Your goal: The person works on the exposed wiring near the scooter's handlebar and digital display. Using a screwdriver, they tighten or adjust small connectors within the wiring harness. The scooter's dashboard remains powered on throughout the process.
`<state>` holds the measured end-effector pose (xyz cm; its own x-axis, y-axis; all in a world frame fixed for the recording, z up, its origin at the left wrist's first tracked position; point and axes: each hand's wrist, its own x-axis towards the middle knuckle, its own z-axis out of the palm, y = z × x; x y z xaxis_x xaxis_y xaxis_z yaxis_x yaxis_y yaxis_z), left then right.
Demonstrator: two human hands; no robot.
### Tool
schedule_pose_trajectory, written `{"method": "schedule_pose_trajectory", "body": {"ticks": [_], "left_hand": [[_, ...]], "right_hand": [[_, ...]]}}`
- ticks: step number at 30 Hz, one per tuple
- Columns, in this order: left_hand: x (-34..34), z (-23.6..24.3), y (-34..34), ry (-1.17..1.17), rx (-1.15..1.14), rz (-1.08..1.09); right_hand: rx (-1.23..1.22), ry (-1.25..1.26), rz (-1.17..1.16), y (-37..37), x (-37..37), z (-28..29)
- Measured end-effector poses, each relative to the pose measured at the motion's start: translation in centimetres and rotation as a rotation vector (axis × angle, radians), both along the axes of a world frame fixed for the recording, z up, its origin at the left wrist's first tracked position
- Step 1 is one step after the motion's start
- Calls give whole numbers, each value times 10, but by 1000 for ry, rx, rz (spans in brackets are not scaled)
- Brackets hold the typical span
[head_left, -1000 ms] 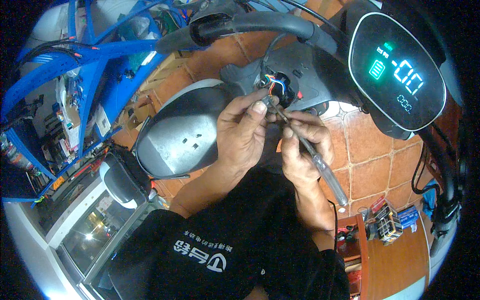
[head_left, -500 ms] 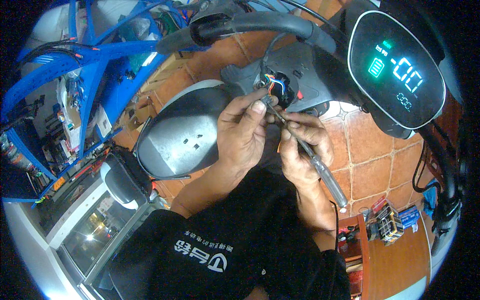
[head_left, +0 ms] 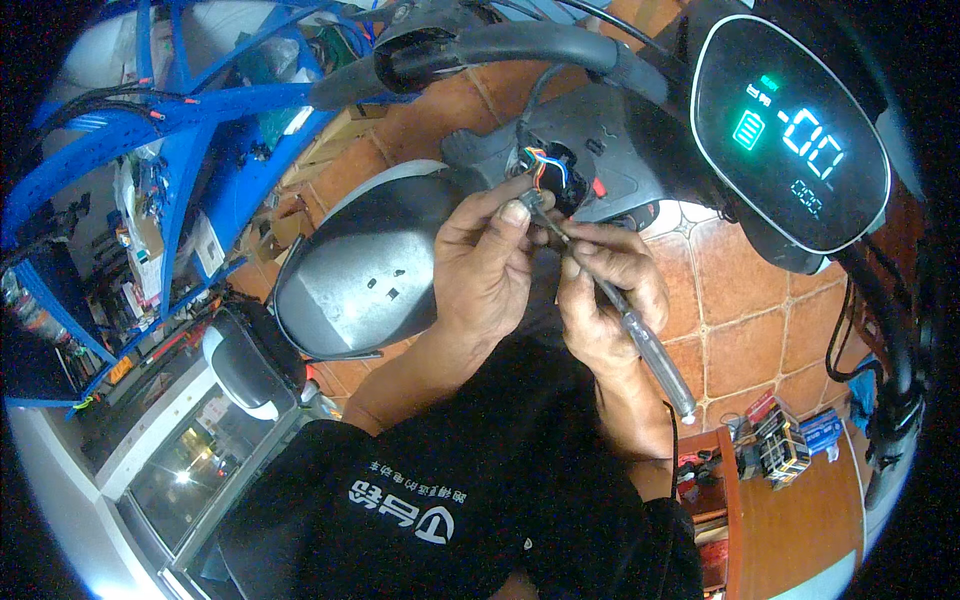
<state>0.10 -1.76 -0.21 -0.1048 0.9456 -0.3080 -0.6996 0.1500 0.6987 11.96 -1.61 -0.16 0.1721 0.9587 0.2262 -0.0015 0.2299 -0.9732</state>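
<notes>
Left hand [head_left: 487,272]: grip pressed together, thumb and forefinger pinching a small connector [head_left: 528,200] at the end of a bundle of coloured wires [head_left: 545,168].

Right hand [head_left: 608,295]: grip closed around a screwdriver [head_left: 640,335] with a clear handle; the metal shaft points up and left, its tip at the connector, just beside the left thumb. The handle end sticks out below the palm, toward the lower right.

Coloured wires: blue, orange and white strands, emerging from an opening in a grey switch housing [head_left: 600,165] on a scooter handlebar [head_left: 520,45].

Display panel [head_left: 790,135]: oval, black, lit with green and white figures, right of the housing.

Grey body panel [head_left: 365,265]: curved, left of the left hand, over an orange tiled floor [head_left: 745,290].

Blue frames [head_left: 130,150]: far left, with cabling.

Wooden bench [head_left: 790,510]: lower right, carrying small boxes [head_left: 785,440].
</notes>
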Motion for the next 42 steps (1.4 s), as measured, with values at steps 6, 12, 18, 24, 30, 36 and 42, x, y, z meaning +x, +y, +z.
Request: {"method": "schedule_pose_trajectory", "body": {"ticks": [6,12,18,24,30,36,42], "left_hand": [[2,4,1,29,-21,27],[2,4,0,6,-16,20],[5,9,2,31,-29,26],[2,5,1,-23,-17,13],[5,10,2,6,-59,55],[5,10,1,-10,-25,12],[4,9,0,-21,-40,29]], "right_hand": [[24,-17,6,1,-1,0],[59,-40,-3,2,-1,2],[78,-34,-9,2,-3,1],[72,-34,-30,3,-3,2],[62,-22,-39,0,-5,0],[101,-56,-27,2,-2,3],[103,-90,1,1,-1,5]]}}
